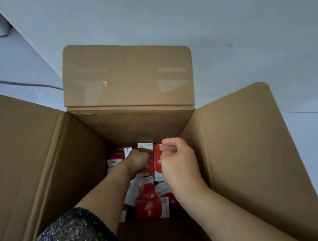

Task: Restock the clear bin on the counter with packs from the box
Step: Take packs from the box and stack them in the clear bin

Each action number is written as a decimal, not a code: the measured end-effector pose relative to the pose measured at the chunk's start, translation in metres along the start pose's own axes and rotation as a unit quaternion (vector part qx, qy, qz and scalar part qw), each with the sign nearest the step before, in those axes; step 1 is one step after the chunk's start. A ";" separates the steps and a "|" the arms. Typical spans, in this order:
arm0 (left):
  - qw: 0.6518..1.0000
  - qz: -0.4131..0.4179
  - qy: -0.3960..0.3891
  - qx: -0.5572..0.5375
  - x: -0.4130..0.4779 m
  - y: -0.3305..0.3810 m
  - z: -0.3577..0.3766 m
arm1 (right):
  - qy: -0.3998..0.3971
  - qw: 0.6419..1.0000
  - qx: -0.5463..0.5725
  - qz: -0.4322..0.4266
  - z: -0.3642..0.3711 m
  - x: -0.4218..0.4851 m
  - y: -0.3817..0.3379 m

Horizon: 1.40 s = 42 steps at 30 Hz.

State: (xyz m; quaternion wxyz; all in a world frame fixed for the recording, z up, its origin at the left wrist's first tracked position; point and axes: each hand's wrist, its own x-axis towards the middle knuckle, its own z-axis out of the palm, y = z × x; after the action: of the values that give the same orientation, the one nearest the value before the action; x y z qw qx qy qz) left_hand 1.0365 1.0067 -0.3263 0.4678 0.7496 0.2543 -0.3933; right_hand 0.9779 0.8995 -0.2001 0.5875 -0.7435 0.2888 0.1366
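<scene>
A large open cardboard box (43,161) stands on the floor below me with its flaps spread outward. Several red and white packs (151,207) lie jumbled at its bottom. My left hand (138,160) reaches deep into the box, its fingers curled down onto a pack among the pile. My right hand (179,161) is higher inside the box, fingers curled round the edge of an upright red pack (157,165). The clear bin and the counter are out of view.
The far flap (127,75) stands up against a pale wall (159,20). The left flap (17,132) and right flap (253,142) slope outward. A grey cable (28,84) runs along the pale floor at the left. A dark sparkly sleeve (77,228) covers my left upper arm.
</scene>
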 end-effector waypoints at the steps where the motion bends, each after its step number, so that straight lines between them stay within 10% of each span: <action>1: 1.000 0.000 -0.007 -0.005 0.001 -0.002 0.002 | -0.001 1.000 0.008 0.002 -0.001 0.001 0.001; 24: 0.977 0.123 0.075 -0.158 -0.239 0.059 -0.078 | -0.026 0.979 -0.096 -0.179 -0.045 -0.140 -0.125; 42: 0.895 0.385 0.010 -0.226 -0.708 0.292 -0.135 | -0.035 0.801 -0.290 -0.522 -0.248 -0.423 -0.455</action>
State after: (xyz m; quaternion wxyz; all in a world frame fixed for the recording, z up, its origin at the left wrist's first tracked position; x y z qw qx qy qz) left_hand 0.9060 0.9928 0.4401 0.7367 0.6669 0.0327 -0.1074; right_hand 0.8755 0.8417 0.4583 0.3371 -0.9119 -0.2171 -0.0872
